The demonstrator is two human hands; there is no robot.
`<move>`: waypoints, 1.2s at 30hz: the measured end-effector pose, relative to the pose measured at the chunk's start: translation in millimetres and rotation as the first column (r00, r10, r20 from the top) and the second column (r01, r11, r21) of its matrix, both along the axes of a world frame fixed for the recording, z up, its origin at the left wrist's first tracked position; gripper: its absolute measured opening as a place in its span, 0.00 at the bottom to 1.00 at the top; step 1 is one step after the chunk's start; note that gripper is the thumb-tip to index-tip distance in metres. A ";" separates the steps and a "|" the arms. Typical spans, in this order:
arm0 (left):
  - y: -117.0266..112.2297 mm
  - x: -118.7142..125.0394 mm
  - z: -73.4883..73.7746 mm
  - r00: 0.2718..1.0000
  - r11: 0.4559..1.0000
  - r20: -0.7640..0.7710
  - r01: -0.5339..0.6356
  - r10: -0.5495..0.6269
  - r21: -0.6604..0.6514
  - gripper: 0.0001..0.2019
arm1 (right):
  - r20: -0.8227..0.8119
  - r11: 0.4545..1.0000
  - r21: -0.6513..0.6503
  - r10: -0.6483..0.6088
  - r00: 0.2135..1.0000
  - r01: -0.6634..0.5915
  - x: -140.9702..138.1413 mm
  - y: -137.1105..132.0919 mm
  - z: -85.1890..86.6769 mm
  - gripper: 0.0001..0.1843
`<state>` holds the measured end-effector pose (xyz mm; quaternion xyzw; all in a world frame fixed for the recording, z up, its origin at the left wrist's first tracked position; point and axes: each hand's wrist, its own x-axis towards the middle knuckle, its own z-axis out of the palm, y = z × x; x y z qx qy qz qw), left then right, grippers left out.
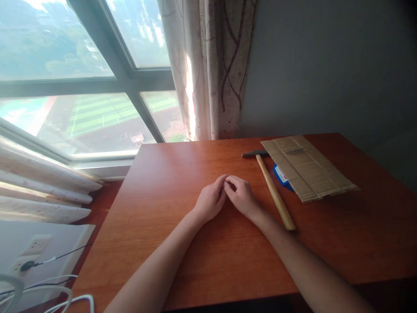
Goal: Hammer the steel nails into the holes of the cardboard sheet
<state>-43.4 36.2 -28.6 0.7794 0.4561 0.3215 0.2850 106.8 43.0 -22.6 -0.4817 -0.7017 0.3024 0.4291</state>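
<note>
Both hands rest together in the middle of a reddish wooden table (182,261). My left hand (210,201) is curled, its fingertips meeting those of my right hand (241,195), which is also curled. Something small and dark shows between the fingertips; I cannot make out what it is. A hammer (273,191) with a pale wooden handle and a dark metal head lies just right of my right hand, apart from it. Beyond the hammer lies a bamboo mat (306,167) with a small row of metal pieces (295,151) on top.
A blue and white packet (282,177) sticks out from under the mat's near edge. A patterned curtain (208,69) hangs behind the table beside a large window (81,87). A wall socket with cables (32,261) sits low at the left.
</note>
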 end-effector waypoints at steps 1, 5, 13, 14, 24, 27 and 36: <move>-0.1 0.0 0.3 1.000 1.000 0.000 -0.002 0.002 -0.001 0.20 | 0.002 1.000 0.000 0.001 1.000 -0.001 0.0 -0.1 0.3 0.10; 0.0 -0.1 0.3 1.000 1.000 -0.001 -0.003 0.003 0.000 0.20 | 0.006 1.000 0.001 0.004 1.000 -0.004 0.0 -0.1 0.4 0.10; 0.0 0.7 0.7 1.000 1.000 0.003 0.001 -0.001 -0.003 0.19 | 0.007 1.000 0.001 0.004 1.000 -0.004 -0.5 0.4 -1.7 0.10; -0.1 0.8 1.1 1.000 1.000 0.006 0.004 -0.004 -0.005 0.19 | 0.008 1.000 0.001 0.004 1.000 -0.004 -0.6 0.3 -1.7 0.10; 0.3 0.8 2.9 1.000 1.000 0.002 -0.002 0.002 -0.012 0.19 | 0.007 1.000 -0.002 0.010 1.000 -0.010 -0.1 0.7 -1.9 0.10; 0.2 0.6 2.6 1.000 1.000 0.001 -0.002 0.002 -0.012 0.19 | 0.006 1.000 -0.004 0.011 1.000 -0.011 0.1 0.8 -2.6 0.10; 0.1 0.5 2.1 1.000 1.000 0.002 -0.002 0.002 -0.006 0.19 | 0.010 1.000 -0.004 0.009 1.000 -0.009 0.2 0.3 -2.0 0.09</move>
